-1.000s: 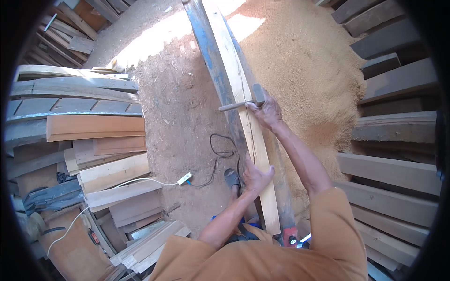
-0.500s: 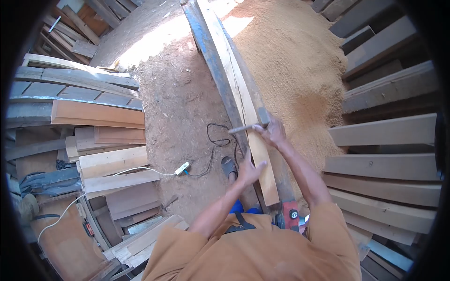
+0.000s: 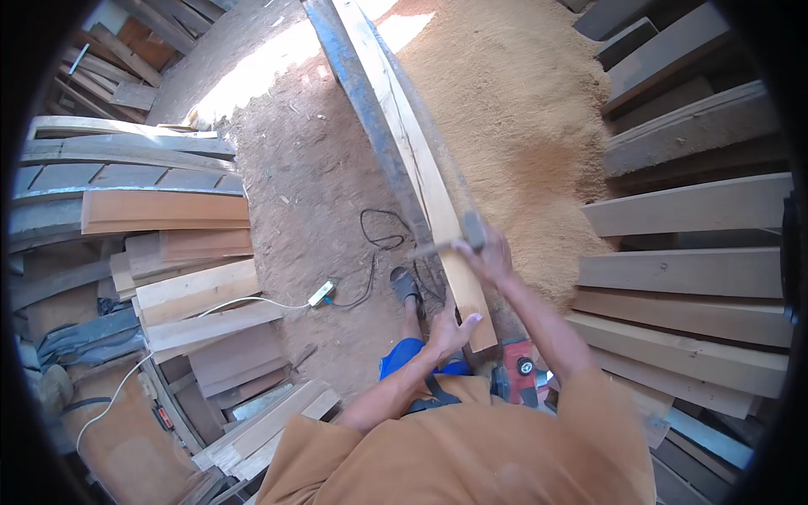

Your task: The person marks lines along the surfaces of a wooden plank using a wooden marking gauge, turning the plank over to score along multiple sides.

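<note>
A long pale board (image 3: 412, 147) with a dark crack along it lies on a worn blue-painted beam (image 3: 358, 88). My right hand (image 3: 491, 257) is closed around a wooden marking gauge (image 3: 475, 229), whose bar crosses the board and looks blurred. Nearer my body, my left hand (image 3: 450, 330) grips the board close to its near end, thumb on top and fingers at the left edge. Beside that end sits a red power tool (image 3: 519, 370).
Stacked planks (image 3: 168, 210) line the left side, and more boards (image 3: 682, 271) fill the right. Sawdust (image 3: 505, 101) covers the ground right of the beam. A white power strip (image 3: 321, 293) with a dark cord lies left of a sandalled foot (image 3: 403, 284).
My right hand and the gauge have come down the board toward its near end, closer to my left hand. The view has shifted, and more of the red tool shows.
</note>
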A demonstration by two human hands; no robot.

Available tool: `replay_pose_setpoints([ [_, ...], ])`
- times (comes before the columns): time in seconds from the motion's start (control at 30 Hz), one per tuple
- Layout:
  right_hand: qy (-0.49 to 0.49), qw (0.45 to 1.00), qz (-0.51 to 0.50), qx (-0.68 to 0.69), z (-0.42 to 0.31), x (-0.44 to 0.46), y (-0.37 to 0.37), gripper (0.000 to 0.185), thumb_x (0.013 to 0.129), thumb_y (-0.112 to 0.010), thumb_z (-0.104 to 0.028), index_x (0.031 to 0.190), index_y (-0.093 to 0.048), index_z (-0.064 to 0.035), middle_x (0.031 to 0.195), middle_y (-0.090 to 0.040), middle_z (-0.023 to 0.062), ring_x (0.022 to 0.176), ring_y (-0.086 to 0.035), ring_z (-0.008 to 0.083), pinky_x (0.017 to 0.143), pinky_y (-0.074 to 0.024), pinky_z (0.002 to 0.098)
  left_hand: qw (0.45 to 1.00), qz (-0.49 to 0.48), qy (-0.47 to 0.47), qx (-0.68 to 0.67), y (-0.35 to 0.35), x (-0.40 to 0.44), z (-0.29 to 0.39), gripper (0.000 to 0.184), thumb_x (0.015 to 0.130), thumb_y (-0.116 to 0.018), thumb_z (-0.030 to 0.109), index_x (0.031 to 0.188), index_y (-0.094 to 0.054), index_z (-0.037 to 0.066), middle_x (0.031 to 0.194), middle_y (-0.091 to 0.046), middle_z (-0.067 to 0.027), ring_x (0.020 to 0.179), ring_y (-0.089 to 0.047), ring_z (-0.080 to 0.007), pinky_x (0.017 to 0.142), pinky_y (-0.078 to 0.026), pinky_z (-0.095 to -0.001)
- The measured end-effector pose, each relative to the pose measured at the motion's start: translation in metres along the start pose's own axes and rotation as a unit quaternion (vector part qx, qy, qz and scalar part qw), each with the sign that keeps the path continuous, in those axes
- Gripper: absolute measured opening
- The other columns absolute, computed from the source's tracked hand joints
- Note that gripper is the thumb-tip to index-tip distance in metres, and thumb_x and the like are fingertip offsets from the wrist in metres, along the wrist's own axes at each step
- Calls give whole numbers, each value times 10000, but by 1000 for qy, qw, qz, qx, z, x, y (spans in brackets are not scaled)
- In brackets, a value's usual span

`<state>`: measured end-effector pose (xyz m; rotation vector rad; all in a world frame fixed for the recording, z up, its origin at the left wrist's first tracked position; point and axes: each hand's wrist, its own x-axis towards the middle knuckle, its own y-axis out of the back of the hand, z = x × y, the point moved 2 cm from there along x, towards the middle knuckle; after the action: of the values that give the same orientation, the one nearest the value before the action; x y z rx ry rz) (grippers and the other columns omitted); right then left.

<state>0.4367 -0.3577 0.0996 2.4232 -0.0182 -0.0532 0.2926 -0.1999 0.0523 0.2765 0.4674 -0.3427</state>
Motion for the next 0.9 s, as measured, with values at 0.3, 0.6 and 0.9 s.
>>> replay_pose_setpoints([
  [0.3, -70, 996, -61, 6, -18, 72, 5, 698, 826, -850, -356, 1379, -574, -31, 1101, -746, 205, 1048, -716, 364, 920, -551, 473, 999, 4, 21, 29, 35, 22, 41, 694, 1006, -644, 226, 1577, -334, -19, 1408, -633, -240, 1323, -612, -304, 1123, -460, -377],
  [0.6, -307, 886, 75, 339, 38, -8, 9, 285, 876, -822, -212, 1081, -723, -41, 1033, -736, 62, 952, -698, 164, 837, -556, 347, 982, 181, -55, 6, 116, 160, 80, 394, 1020, -615, 249, 1279, -636, -47, 1202, -722, -237, 1134, -710, -319, 977, -545, -397],
  [0.9, -257, 868, 107, 412, 30, 0, 2, 288, 894, -810, -181, 1115, -705, -28, 999, -735, 55, 880, -696, 146, 807, -558, 332, 961, 225, -140, 77, 120, 160, 96, 196, 970, -647, 184, 1016, -704, 2, 903, -692, -205, 851, -704, -361, 776, -554, -444],
])
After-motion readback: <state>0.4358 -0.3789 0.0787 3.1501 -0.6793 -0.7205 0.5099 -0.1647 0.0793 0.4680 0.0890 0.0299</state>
